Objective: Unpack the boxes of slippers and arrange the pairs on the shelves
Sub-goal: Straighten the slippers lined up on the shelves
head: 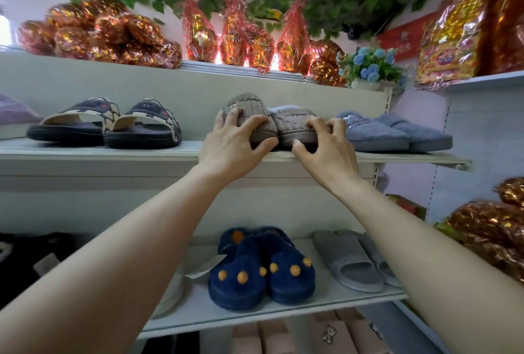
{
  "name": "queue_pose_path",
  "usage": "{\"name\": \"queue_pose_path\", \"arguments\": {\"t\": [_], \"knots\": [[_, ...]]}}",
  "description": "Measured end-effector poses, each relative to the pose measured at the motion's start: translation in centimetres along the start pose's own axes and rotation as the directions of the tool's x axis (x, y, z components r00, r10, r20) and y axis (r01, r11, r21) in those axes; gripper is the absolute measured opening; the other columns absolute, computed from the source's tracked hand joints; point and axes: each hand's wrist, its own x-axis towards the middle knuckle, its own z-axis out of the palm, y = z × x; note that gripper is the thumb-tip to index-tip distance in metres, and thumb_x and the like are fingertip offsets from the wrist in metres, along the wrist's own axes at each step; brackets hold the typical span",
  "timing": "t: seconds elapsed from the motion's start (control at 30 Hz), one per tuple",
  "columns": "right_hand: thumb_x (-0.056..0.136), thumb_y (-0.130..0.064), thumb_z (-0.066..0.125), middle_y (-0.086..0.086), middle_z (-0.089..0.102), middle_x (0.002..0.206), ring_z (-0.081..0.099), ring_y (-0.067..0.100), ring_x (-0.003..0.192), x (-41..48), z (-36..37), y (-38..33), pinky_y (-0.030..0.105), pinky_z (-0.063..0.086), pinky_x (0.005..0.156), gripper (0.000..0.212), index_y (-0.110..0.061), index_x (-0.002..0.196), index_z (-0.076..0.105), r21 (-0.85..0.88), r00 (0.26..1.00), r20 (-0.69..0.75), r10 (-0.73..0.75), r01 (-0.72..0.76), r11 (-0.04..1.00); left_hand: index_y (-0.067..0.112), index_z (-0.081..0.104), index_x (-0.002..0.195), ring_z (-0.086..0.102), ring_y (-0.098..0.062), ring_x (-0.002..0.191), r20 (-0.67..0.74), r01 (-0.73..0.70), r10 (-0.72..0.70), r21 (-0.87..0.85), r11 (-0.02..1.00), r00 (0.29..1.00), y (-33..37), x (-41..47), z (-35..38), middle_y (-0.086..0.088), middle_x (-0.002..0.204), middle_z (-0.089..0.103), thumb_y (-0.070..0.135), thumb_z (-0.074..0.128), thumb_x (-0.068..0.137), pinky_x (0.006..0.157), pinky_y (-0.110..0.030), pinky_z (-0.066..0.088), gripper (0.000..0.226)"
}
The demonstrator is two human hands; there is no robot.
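Lower shelf (326, 299), nearest: navy plush slippers (261, 274) with orange dots, pale grey slides (351, 263) to their right. Middle shelf (113, 152): grey-brown slippers (292, 122), ribbed knit uppers, dark soles, side by side at front edge, toes out. Left hand (232, 143) grips left one, fingers over top, thumb at sole. Right hand (326, 149) pinches right one's toe, fingers curled. Navy-beige slides (107, 126) left, blue-grey fluffy slippers (397, 135) just right. Foil-wrapped packs (107, 33) on top shelf.
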Motion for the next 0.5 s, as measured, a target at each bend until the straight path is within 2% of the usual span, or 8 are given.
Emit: {"name": "queue_pose_path", "arguments": {"t": [0.13, 0.27, 0.4, 0.5], "knots": [[0.089, -0.051, 0.052, 0.01, 0.034, 0.129, 0.054, 0.039, 0.102, -0.2, 0.4, 0.0, 0.041, 0.047, 0.084, 0.046, -0.031, 0.128, 0.041, -0.016, 1.0, 0.006, 0.006, -0.006, 1.0, 0.048, 0.033, 0.137, 0.011, -0.028, 0.146, -0.023, -0.034, 0.035, 0.01, 0.999, 0.999, -0.3, 0.0, 0.2, -0.002, 0.157, 0.02, 0.072, 0.036, 0.088, 0.105, -0.049, 0.036, 0.055], [0.092, -0.05, 0.05, 0.011, 0.034, 0.136, 0.051, 0.039, 0.112, -0.3, 0.0, 0.3, 0.042, 0.045, 0.091, 0.047, -0.031, 0.134, 0.04, -0.012, 0.999, 0.05, -0.017, 0.017, 1.0, 0.042, 0.037, 0.136, 0.017, -0.034, 0.142, -0.041, -0.099, 0.101, 0.055, 0.994, 0.994, -0.2, -0.1, 0.3, -0.003, 0.154, 0.026, 0.069, 0.033, 0.089, 0.104, -0.053, 0.038, 0.054], [0.095, -0.053, 0.046, 0.009, 0.035, 0.142, 0.045, 0.034, 0.126, -0.3, -1.6, 1.8, 0.045, 0.047, 0.096, 0.048, -0.035, 0.138, 0.039, -0.014, 0.993, 0.048, -0.109, 0.11, 0.994, 0.039, 0.039, 0.139, 0.009, -0.041, 0.145, -0.069, -0.092, 0.103, 0.139, 0.986, 0.992, 0.5, -0.1, 0.2, -0.009, 0.157, 0.023, 0.066, 0.036, 0.09, 0.115, -0.062, 0.012, 0.056], [0.098, -0.048, 0.045, 0.01, 0.036, 0.144, 0.043, 0.032, 0.128, -0.1, -3.7, 4.5, 0.043, 0.048, 0.093, 0.047, -0.033, 0.141, 0.039, -0.073, 0.983, -0.034, -0.183, 0.18, 0.981, 0.03, 0.041, 0.142, 0.009, -0.041, 0.146, -0.162, -0.199, 0.223, 0.152, 0.968, 0.961, 2.9, -0.2, -0.4, -0.015, 0.156, 0.024, 0.059, 0.048, 0.09, 0.118, -0.057, 0.008, 0.059]]}}
